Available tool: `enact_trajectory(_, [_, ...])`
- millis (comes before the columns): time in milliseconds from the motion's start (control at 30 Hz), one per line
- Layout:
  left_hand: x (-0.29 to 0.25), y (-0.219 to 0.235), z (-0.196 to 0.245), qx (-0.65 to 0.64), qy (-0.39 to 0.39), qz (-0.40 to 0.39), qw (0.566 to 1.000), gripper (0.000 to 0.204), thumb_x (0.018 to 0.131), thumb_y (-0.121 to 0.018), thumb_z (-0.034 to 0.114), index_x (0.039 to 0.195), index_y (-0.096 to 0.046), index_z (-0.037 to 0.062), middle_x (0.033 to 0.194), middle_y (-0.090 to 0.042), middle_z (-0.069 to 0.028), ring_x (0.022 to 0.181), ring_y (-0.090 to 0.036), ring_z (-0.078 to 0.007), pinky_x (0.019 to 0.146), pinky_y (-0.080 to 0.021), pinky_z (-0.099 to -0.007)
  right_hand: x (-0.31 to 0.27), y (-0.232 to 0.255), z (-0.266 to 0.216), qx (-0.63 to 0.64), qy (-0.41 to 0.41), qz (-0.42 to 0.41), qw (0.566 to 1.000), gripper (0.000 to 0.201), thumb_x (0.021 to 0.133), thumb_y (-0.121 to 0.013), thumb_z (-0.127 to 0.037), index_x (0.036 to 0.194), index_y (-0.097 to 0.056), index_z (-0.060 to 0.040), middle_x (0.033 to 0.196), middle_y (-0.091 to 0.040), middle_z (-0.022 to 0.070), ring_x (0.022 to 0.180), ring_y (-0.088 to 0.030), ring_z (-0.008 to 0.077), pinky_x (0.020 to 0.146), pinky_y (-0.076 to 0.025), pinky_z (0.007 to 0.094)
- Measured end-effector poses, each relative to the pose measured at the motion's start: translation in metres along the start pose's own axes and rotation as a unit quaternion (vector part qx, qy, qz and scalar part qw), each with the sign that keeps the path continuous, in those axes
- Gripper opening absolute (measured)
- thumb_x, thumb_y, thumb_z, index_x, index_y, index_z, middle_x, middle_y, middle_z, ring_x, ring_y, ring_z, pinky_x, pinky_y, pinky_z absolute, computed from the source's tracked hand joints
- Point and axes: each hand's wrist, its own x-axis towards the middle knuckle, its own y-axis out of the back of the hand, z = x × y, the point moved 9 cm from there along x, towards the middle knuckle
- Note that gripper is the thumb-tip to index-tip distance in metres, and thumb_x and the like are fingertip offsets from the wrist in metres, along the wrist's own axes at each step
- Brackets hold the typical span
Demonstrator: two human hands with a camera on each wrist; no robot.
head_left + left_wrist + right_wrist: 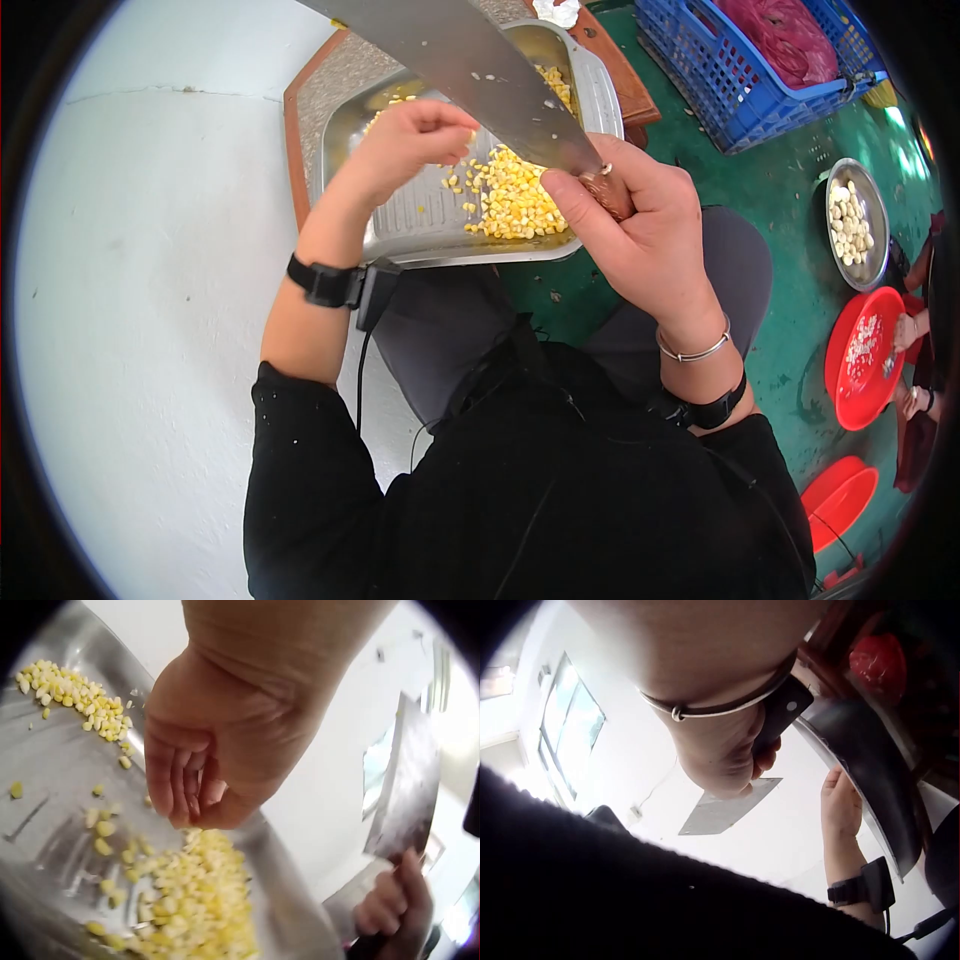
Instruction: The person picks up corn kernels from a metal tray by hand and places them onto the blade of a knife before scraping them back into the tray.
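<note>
My right hand (650,225) grips the brown handle (610,190) of a broad cleaver (490,85), its blade slanting up and left over the tray. The right wrist view shows part of the blade (731,806) beyond that hand. Over the left part of the tray, my left hand (415,145) has its fingers curled, thumb and fingertips together at a small pale-yellow corn kernel (472,136). Below it lies a heap of loose corn kernels (515,200) in the metal tray (410,240). In the left wrist view, a second group of kernels (71,694) lies along the tray's side.
The tray rests on a wood-edged table (300,150) by a white wall (150,250). On the green floor to the right stand a blue crate (745,105), a metal bowl (875,200) of pale round pieces and red basins (850,390). Another person's hand (905,332) reaches into one basin.
</note>
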Motion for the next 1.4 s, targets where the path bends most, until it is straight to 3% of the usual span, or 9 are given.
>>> enact_trajectory(67, [-0.018, 0.014, 0.017, -0.286, 0.017, 0.048, 0.957, 0.014, 0.088, -0.06, 0.009, 0.096, -0.064, -0.0006, 0.084, -0.065, -0.0038, 0.074, -0.063, -0.0108, 0.07, -0.053, -0.0238, 0.001, -0.001, 0.001, 0.003, -0.008, -0.003, 1.0, 0.02, 0.079, -0.069, -0.005, 0.098, -0.065, -0.0001, 0.05, -0.033, 0.003, 0.044, -0.033, 0.0102, 0.044, -0.031, 0.0245])
enact_trajectory(167, [-0.031, 0.016, 0.036, -0.382, -0.039, -0.014, 0.923, 0.013, 0.091, -0.056, 0.008, 0.099, -0.063, 0.0017, 0.086, -0.065, -0.0044, 0.074, -0.062, -0.0094, 0.072, -0.054, -0.0236, 0.003, -0.005, 0.001, -0.008, -0.013, -0.018, 1.0, 0.021, 0.079, -0.069, -0.006, 0.099, -0.065, -0.0008, 0.05, -0.034, 0.0037, 0.045, -0.034, 0.0107, 0.044, -0.032, 0.0245])
enact_trajectory(267, [-0.04, 0.012, 0.042, -0.442, -0.058, -0.017, 0.895, 0.013, 0.092, -0.054, 0.008, 0.099, -0.063, 0.0017, 0.088, -0.065, -0.0056, 0.075, -0.062, -0.0103, 0.071, -0.054, -0.0242, 0.002, -0.009, 0.001, -0.011, -0.014, -0.027, 0.999, 0.021, 0.078, -0.069, -0.006, 0.098, -0.065, -0.0009, 0.05, -0.034, 0.0038, 0.045, -0.034, 0.0108, 0.044, -0.032, 0.0246])
enact_trajectory(600, [-0.05, 0.006, 0.044, -0.486, -0.081, -0.004, 0.87, 0.011, 0.092, -0.056, 0.007, 0.099, -0.062, 0.0026, 0.092, -0.066, -0.0082, 0.081, -0.064, -0.0131, 0.075, -0.054, -0.0272, -0.001, -0.013, 0.002, -0.014, -0.012, -0.031, 0.999, 0.021, 0.077, -0.07, -0.006, 0.097, -0.066, -0.001, 0.05, -0.034, 0.0037, 0.044, -0.034, 0.011, 0.044, -0.032, 0.0248])
enact_trajectory(1100, [-0.054, 0.01, 0.046, -0.461, -0.104, 0.013, 0.881, 0.013, 0.089, -0.059, 0.005, 0.102, -0.063, 0.0021, 0.089, -0.066, -0.0062, 0.079, -0.064, -0.0132, 0.074, -0.054, -0.0272, -0.002, -0.012, -0.002, -0.006, -0.013, -0.034, 0.999, 0.02, 0.079, -0.069, -0.006, 0.098, -0.066, -0.0015, 0.05, -0.033, 0.0033, 0.044, -0.034, 0.0114, 0.044, -0.033, 0.0247])
enact_trajectory(1400, [-0.055, 0.004, 0.045, -0.394, -0.108, 0.005, 0.913, 0.011, 0.087, -0.062, 0.006, 0.098, -0.064, 0.005, 0.086, -0.064, -0.0063, 0.078, -0.061, -0.0148, 0.073, -0.052, -0.0278, -0.003, -0.013, -0.004, -0.004, -0.005, -0.033, 0.999, 0.019, 0.079, -0.069, -0.006, 0.097, -0.066, -0.0013, 0.05, -0.032, 0.0035, 0.043, -0.034, 0.0117, 0.044, -0.033, 0.0245])
